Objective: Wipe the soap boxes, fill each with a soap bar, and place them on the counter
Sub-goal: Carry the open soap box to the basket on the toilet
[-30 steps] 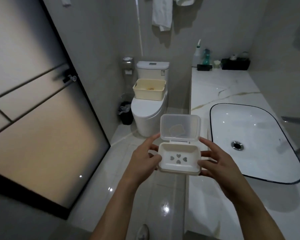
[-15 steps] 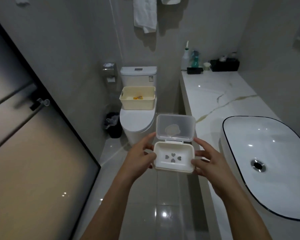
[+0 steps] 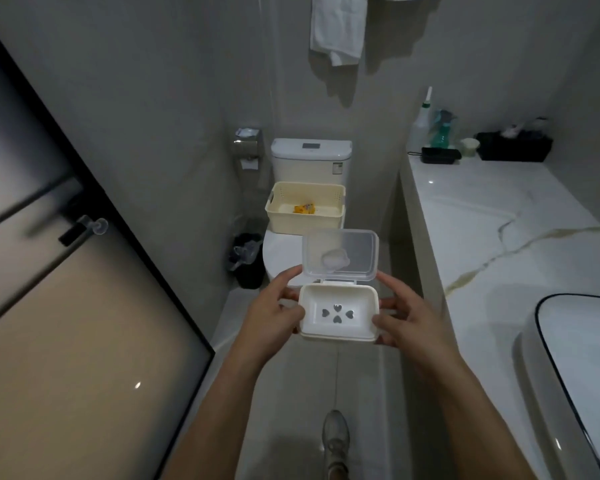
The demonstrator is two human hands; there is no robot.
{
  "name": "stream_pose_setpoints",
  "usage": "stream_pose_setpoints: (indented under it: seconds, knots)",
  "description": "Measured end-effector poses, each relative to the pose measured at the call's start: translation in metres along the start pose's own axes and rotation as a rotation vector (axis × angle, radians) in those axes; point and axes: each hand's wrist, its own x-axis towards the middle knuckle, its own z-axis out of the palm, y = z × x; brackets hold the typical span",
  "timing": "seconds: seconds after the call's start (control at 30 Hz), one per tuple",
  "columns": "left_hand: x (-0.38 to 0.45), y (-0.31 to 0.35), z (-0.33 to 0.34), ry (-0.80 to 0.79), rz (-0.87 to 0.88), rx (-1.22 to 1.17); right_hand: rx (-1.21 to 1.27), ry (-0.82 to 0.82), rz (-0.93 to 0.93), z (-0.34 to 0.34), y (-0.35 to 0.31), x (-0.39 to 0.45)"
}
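Observation:
I hold a white soap box point(image 3: 338, 329) in front of me over the floor, its clear hinged lid point(image 3: 340, 252) standing open. Its tray has heart-shaped drain holes and holds nothing. My left hand point(image 3: 274, 311) grips the box's left side and my right hand point(image 3: 404, 317) grips its right side. Ahead, a cream basket point(image 3: 305, 220) sits on the toilet lid with an orange wrapped soap bar point(image 3: 304, 208) inside. The marble counter point(image 3: 492, 230) runs along the right.
A white sink basin point(image 3: 575, 368) is set in the counter at the right. Bottles point(image 3: 421, 123) and a black tray point(image 3: 515, 147) stand at the counter's far end. A black bin point(image 3: 246, 261) sits left of the toilet point(image 3: 310, 155). A frosted glass door point(image 3: 66, 271) fills the left. Towels point(image 3: 338, 27) hang above.
The view has moved closer to the toilet and basket, with the sink sliding off to the right. Both hands still hold the open soap box the same way.

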Motion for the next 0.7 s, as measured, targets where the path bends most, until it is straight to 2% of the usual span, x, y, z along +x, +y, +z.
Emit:
stream_pose_setpoints:
  seconds: [0.4,0.7]
  knots:
    - [0.207,0.001,-0.027,0.116,-0.046,0.052,-0.029,-0.074,0.033,0.018,-0.037,0.228]
    - [0.308,-0.026,-0.034,0.126,-0.091,0.017,-0.116,-0.090,0.085,0.030,-0.027,0.331]
